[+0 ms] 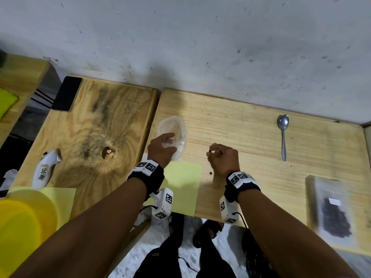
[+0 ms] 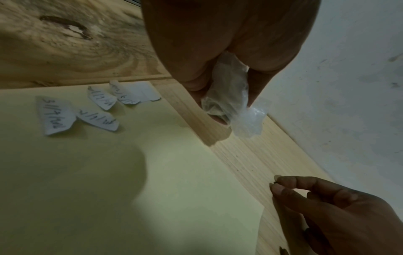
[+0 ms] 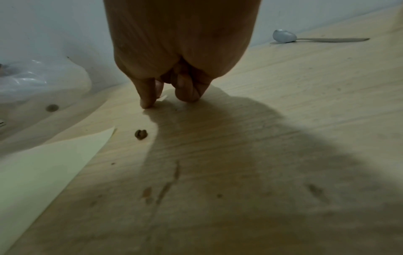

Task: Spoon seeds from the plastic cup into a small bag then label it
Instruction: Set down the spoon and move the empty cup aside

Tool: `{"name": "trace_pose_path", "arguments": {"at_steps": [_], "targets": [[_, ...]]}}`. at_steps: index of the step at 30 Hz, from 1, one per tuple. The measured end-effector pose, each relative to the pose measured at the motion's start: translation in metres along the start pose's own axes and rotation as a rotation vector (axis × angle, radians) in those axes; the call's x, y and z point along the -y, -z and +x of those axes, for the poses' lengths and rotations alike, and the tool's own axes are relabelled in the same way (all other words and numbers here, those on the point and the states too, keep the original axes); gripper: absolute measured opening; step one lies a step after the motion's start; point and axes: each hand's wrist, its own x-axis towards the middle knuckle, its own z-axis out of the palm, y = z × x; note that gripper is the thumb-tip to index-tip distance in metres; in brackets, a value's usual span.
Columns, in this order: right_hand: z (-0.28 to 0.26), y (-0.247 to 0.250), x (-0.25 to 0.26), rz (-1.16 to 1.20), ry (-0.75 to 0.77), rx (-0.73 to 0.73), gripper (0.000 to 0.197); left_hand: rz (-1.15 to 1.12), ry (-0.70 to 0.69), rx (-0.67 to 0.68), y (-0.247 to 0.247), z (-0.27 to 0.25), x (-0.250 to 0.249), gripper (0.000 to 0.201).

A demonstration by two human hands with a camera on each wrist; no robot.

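My left hand (image 1: 170, 140) grips a clear, crumpled plastic container (image 1: 174, 127) near the seam between the two wooden boards; whether it is a thin cup or a bag I cannot tell. In the left wrist view its film (image 2: 250, 120) is bunched between thumb and fingers. My right hand (image 1: 210, 151) hovers just right of it, pinching one dark seed (image 1: 210, 151) between thumb and forefinger. Another seed (image 1: 210, 173) lies loose on the table below that hand, also visible as the seed (image 3: 141, 134). A metal spoon (image 1: 283, 135) lies far right. A small clear bag of dark seeds (image 1: 333, 209) with a white label lies at the right edge.
A pale yellow sheet (image 1: 182, 187) lies under my left wrist, carrying several handwritten white labels (image 2: 56, 115). On the left board are a black phone (image 1: 67, 93) and a white label strip (image 1: 44, 171). A yellow round lid or bowl (image 1: 24, 227) is at the lower left.
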Motion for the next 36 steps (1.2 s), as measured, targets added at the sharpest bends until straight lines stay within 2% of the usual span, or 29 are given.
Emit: {"name": "trace_pose_path", "arguments": {"at_steps": [4, 7, 9, 12, 13, 15, 18, 21, 25, 27, 29, 31, 36], "targets": [[-0.002, 0.005, 0.005, -0.028, 0.010, 0.058, 0.008, 0.007, -0.004, 0.001, 0.000, -0.003, 0.001, 0.046], [-0.007, 0.015, 0.016, 0.003, 0.003, 0.059, 0.015, 0.006, -0.003, 0.001, 0.000, -0.006, 0.000, 0.047], [-0.010, 0.022, 0.018, 0.184, -0.142, 0.053, 0.021, 0.009, -0.014, -0.001, -0.001, -0.009, -0.001, 0.046], [-0.021, 0.033, 0.013, 0.660, -0.389, 0.101, 0.031, 0.014, -0.038, -0.002, -0.003, -0.014, -0.004, 0.045], [-0.026, 0.036, 0.009, 0.760, -0.441, 0.114, 0.029, 0.014, -0.042, 0.002, -0.004, -0.016, -0.004, 0.045], [-0.035, 0.040, 0.005, 0.807, -0.496, 0.151, 0.027, 0.008, -0.044, 0.014, -0.006, -0.020, -0.005, 0.045], [-0.047, 0.037, 0.001, 0.627, -0.474, 0.182, 0.028, 0.015, -0.031, 0.026, -0.008, -0.026, -0.005, 0.046], [-0.058, 0.033, -0.002, 0.517, -0.399, 0.149, 0.028, 0.020, -0.022, 0.035, -0.010, -0.031, -0.004, 0.047], [-0.068, 0.020, -0.014, 0.335, -0.256, 0.152, 0.003, 0.038, -0.015, 0.041, -0.009, -0.036, -0.001, 0.047], [-0.069, 0.014, -0.021, 0.235, -0.214, 0.131, 0.015, 0.047, -0.018, 0.044, -0.008, -0.038, 0.001, 0.048], [-0.070, 0.009, -0.024, 0.130, -0.149, 0.101, 0.018, 0.050, -0.017, 0.048, -0.007, -0.040, 0.002, 0.048], [-0.071, 0.007, -0.024, 0.066, -0.092, 0.068, 0.017, 0.050, -0.015, 0.050, -0.007, -0.042, 0.003, 0.048], [-0.074, 0.002, -0.022, 0.043, -0.064, 0.040, 0.010, 0.051, 0.001, 0.050, -0.006, -0.045, 0.003, 0.045]]}}
